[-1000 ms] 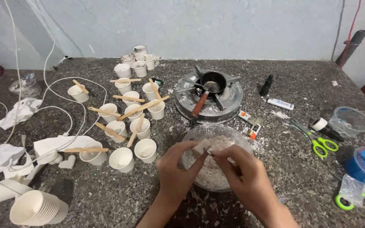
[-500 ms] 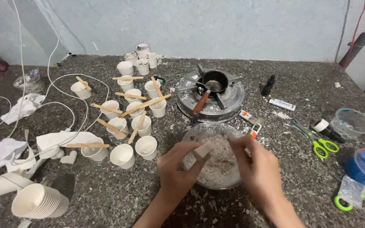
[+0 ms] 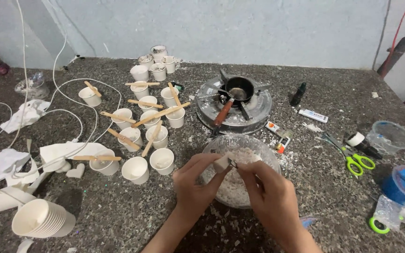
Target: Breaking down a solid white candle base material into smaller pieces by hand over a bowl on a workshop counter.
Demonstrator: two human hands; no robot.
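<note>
Step in hand, as judged: you are cutting a small white wax block [image 3: 221, 163] into shavings over the clear glass bowl [image 3: 263, 149], which already holds a bed of white flakes.

Left hand [image 3: 194, 185]: closed on the wax block, thumb and fingertips pinching it above the bowl's near left rim.

Right hand [image 3: 270, 194]: closed around a small blade [image 3: 233, 162], of which only a dark tip shows. That tip sits against the block's right face. How the handle is held cannot be told; your fingers cover it.

Position: block and blade are between both hands, directly above the bowl, which stands on the speckled stone counter [image 3: 333, 84] just in front of you.

Surroundings: a small stove [image 3: 258, 112] carrying a black melting pot [image 3: 239, 87] with a wooden handle lies just beyond the bowl. A group of white paper cups [image 3: 135, 169], several bridged by wooden sticks [image 3: 159, 114], stands to the left. Green-handled scissors [image 3: 357, 161] lie to the right, well apart.

Next move, as judged: it calls for a short, controlled stroke with the block kept over the bowl so flakes fall inside. Loose flakes already lie on the counter around the bowl. Keep your left fingertips out of the blade's line.
</note>
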